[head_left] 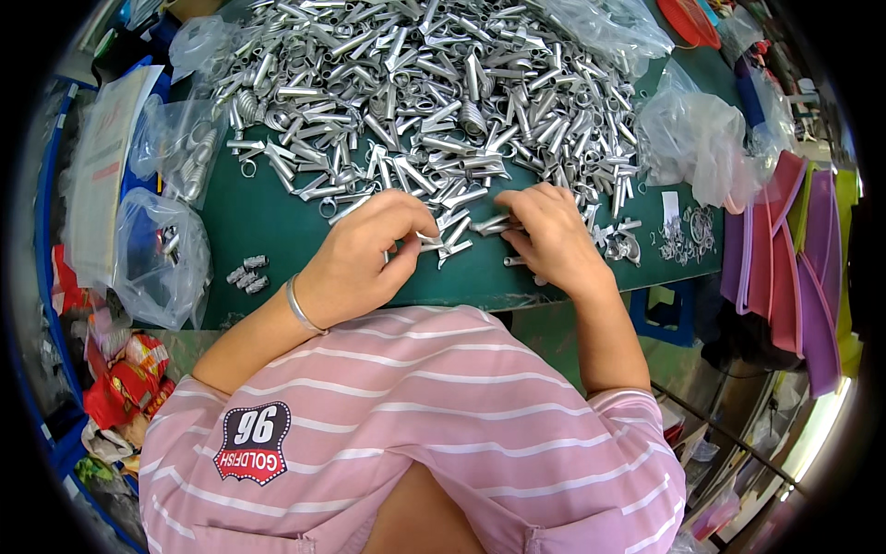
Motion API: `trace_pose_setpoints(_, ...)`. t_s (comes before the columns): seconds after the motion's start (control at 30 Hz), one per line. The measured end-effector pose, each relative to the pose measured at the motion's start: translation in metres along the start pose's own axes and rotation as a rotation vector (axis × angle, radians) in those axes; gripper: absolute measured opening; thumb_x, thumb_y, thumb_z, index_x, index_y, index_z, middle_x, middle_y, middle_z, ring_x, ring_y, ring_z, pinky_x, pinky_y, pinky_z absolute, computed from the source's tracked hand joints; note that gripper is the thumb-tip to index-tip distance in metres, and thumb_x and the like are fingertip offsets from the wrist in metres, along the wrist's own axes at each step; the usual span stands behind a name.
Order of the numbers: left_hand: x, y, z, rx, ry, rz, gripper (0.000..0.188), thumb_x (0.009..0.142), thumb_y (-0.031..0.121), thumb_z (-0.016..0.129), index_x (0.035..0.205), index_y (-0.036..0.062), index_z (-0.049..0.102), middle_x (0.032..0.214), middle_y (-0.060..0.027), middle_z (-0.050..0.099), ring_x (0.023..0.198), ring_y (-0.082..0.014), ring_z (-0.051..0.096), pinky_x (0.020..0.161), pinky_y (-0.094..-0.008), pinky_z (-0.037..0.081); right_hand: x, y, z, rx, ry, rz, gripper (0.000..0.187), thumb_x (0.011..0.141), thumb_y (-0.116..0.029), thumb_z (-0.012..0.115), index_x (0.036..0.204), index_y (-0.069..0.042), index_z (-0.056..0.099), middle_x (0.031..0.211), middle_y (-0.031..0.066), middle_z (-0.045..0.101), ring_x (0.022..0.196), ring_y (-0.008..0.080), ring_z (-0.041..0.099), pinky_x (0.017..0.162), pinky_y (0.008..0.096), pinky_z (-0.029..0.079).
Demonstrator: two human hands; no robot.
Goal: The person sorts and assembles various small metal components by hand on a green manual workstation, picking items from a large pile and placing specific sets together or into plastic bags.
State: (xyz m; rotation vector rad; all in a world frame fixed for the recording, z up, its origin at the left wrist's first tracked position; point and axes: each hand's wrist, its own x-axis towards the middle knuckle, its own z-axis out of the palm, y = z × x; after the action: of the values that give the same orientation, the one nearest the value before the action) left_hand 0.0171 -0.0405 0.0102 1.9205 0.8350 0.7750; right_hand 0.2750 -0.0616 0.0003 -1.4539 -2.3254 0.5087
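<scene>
A large heap of small silver metal tubes and clips [397, 83] covers the far part of the green table. My left hand [365, 249] is curled at the near edge of this heap, its fingertips by a metal piece; whether it grips that piece is hard to see. Opposite it, my right hand [556, 238] pinches a silver metal tube [490, 224] that points toward the left hand. Several loose metal pieces [450, 247] lie on the table between both hands.
Clear plastic bags [692, 134] lie at the right, with small rings and scraps [688, 236] nearby. A few silver pieces [247, 275] form a separate group left of my forearm. Another bag [161, 263] hangs at the left edge. Coloured strips [784, 268] hang at right.
</scene>
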Motion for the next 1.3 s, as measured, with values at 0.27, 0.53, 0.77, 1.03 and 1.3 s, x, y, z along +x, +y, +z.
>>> trace_pose_setpoints(0.27, -0.002, 0.01, 0.0, -0.048, 0.04, -0.135, 0.03, 0.075, -0.003, 0.068, 0.103, 0.0026, 0.062, 0.097, -0.0075, 0.059, 0.072, -0.0117, 0.057, 0.06, -0.023, 0.046, 0.013, -0.031, -0.006, 0.572, 0.15, -0.053, 0.031, 0.071, 0.006, 0.068, 0.099, -0.002, 0.059, 0.088, 0.0084, 0.06, 0.072, 0.0174, 0.058, 0.063, 0.027, 0.049)
trace_pose_setpoints(0.53, -0.002, -0.001, 0.001, -0.128, 0.137, 0.067, 0.017, 0.075, -0.002, 0.069, 0.091, 0.002, 0.063, 0.087, -0.0065, 0.061, 0.071, -0.013, 0.061, 0.059, -0.0238, 0.05, 0.025, -0.053, 0.023, 0.795, 0.381, -0.188, 0.03, 0.068, 0.009, 0.069, 0.095, 0.001, 0.059, 0.086, 0.0119, 0.062, 0.074, 0.0172, 0.059, 0.063, 0.0258, 0.048)
trace_pose_setpoints(0.77, -0.001, -0.008, -0.003, -0.894, 0.047, -0.616, 0.015, 0.091, 0.014, 0.059, 0.09, -0.0012, 0.059, 0.083, -0.0074, 0.062, 0.068, -0.0128, 0.064, 0.058, -0.0215, 0.052, 0.029, -0.068, 0.028, 0.642, 0.556, -0.23, 0.035, 0.066, 0.011, 0.07, 0.096, -0.001, 0.058, 0.086, 0.0111, 0.065, 0.076, 0.0223, 0.061, 0.065, 0.0301, 0.048)
trace_pose_setpoints(1.03, -0.002, -0.012, -0.006, -1.235, 0.065, -0.589, 0.017, 0.087, 0.015, 0.065, 0.091, -0.0014, 0.061, 0.081, -0.0075, 0.065, 0.067, -0.0118, 0.064, 0.058, -0.0225, 0.053, 0.028, -0.074, 0.035, 0.776, 0.493, -0.126, 0.029, 0.076, 0.012, 0.06, 0.102, 0.0, 0.056, 0.093, 0.0124, 0.062, 0.084, 0.0206, 0.061, 0.07, 0.0289, 0.049)
trace_pose_setpoints(1.3, -0.003, -0.003, -0.006, -0.872, 0.223, -0.326, 0.015, 0.081, -0.001, 0.067, 0.094, -0.0023, 0.061, 0.088, -0.0107, 0.065, 0.074, -0.0161, 0.064, 0.064, -0.026, 0.054, 0.022, -0.073, 0.031, 1.191, 0.29, 0.166, 0.016, 0.088, -0.005, 0.06, 0.102, 0.004, 0.06, 0.089, 0.0085, 0.061, 0.076, 0.0124, 0.058, 0.069, 0.0241, 0.047)
